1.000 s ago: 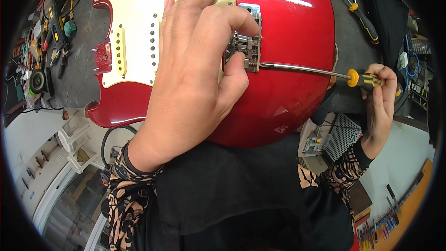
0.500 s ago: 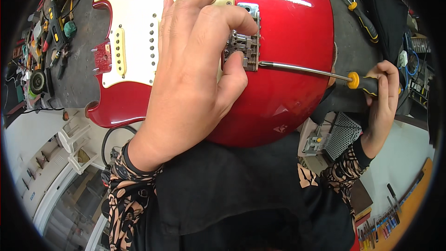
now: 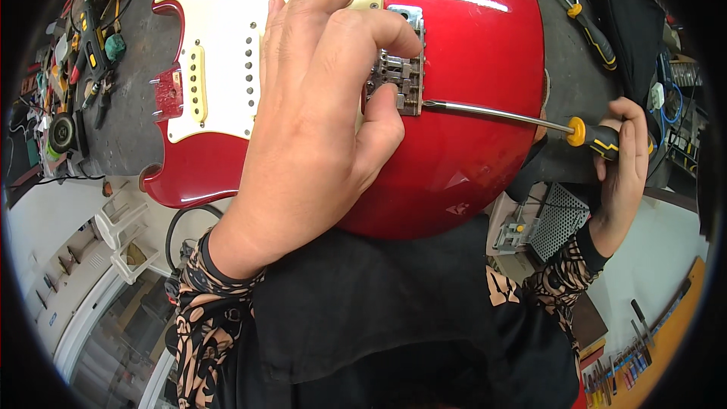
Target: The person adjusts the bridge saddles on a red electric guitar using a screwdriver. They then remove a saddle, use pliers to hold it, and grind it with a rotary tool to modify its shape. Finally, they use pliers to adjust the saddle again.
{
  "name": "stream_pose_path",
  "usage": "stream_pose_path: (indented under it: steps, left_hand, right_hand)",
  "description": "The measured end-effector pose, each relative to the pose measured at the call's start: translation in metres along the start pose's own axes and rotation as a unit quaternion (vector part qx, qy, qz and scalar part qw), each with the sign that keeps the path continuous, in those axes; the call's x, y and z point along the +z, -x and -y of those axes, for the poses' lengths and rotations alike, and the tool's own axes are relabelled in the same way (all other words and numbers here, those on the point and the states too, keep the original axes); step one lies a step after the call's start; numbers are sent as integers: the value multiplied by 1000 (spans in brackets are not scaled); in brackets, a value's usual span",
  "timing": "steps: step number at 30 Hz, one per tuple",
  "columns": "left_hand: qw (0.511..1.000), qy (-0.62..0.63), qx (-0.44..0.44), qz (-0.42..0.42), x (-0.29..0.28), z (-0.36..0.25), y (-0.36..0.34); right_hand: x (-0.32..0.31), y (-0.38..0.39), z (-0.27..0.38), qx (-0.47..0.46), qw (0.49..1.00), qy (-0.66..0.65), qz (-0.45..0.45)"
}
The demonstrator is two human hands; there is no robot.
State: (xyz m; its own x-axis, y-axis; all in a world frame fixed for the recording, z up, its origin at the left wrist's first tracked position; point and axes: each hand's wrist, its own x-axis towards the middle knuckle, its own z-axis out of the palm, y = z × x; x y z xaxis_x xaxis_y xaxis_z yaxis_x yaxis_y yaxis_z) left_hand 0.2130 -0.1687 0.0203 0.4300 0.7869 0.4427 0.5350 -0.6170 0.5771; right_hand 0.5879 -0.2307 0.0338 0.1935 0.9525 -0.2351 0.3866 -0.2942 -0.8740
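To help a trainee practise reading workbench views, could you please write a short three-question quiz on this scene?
1. Which hand holds the black-and-yellow screwdriver whose shaft crosses the red finish?
2. True or false: the guitar body is glossy blue.
3. Fill the gap: the screwdriver's tip is at the edge of the guitar's metal ____, near the left hand.

Key:
1. The right hand.
2. False; it is glossy red.
3. The word is bridge.
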Motion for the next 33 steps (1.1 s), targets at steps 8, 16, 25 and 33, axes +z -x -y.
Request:
stream_pose_path:
  steps: [8, 16, 25, 33]
  left_hand:
    - [1000, -10, -10, 14, -1, -1, -1]
    - [1000, 18, 8, -15, 3, 5, 2]
    - [1000, -1, -4, 16, 0, -1, -2]
    - [1000, 6, -7, 12, -2, -1, -2]
  right_hand:
    - [6, -2, -25, -163, 977, -137, 22]
    - [-2, 0, -21, -69, 993, -98, 19]
    - [9, 1, -4, -62, 995, -81, 0]
    - [0, 0, -26, -140, 986, -95, -2]
